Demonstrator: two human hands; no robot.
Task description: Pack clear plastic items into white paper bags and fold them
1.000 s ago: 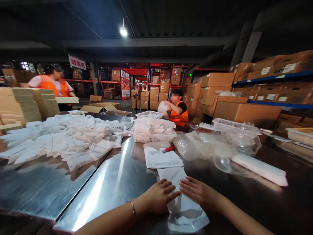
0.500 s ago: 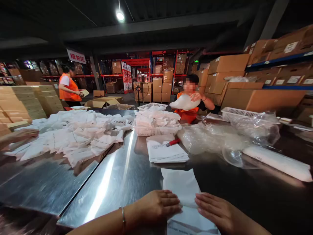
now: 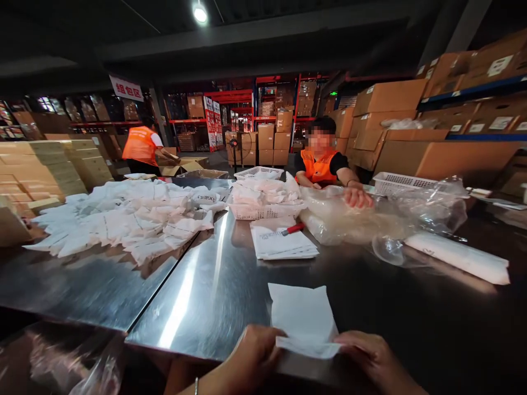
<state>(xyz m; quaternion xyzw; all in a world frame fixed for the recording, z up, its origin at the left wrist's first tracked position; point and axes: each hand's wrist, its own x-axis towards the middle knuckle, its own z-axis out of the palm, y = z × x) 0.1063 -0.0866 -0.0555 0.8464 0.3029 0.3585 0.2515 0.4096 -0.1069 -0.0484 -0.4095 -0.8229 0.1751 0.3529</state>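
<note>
table point(image 3: 214, 285): I am working at its near edge, steel | white bag point(image 3: 302, 315): now lying shorter than a second ago, near end doubled over (fold forming) | left hand point(image 3: 251, 359) and right hand point(image 3: 373, 359): both pinching its folded near edge, no longer pressing flat

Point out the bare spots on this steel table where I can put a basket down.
Bare steel lies between the folded white sheet held by both hands and the flat stack of sheets; also left of that sheet, below the heap of white bags. The dark table right of the sheet is bare too. Around the white basket and clear plastic it is crowded.
</note>
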